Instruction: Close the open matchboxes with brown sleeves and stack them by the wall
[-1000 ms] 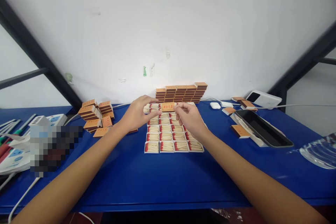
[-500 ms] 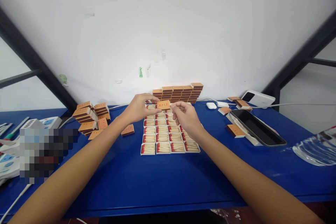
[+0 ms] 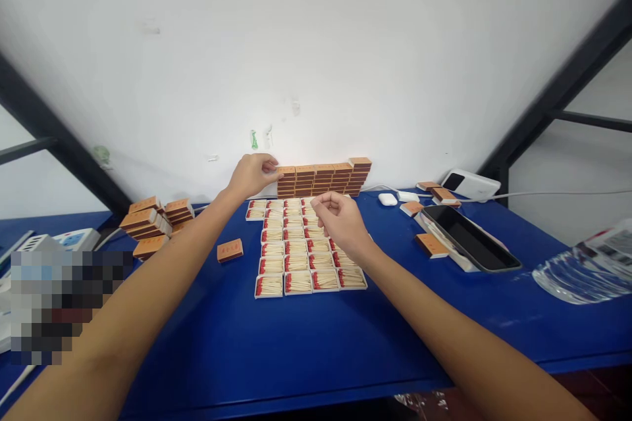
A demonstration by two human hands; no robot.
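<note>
left hand [image 3: 253, 174] pinches an orange matchbox sleeve [image 3: 285, 172] at the left end of the sleeve stack [image 3: 326, 179] against the wall [image 3: 345, 46]; right hand [image 3: 340, 218] hovers loosely curled, holding nothing, above the grid of open match trays [image 3: 296, 256] on the blue worktop [image 3: 306, 342]

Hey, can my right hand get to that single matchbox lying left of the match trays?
Probably yes: the right hand hovers over the trays, and only they lie between it and the matchbox.
</note>
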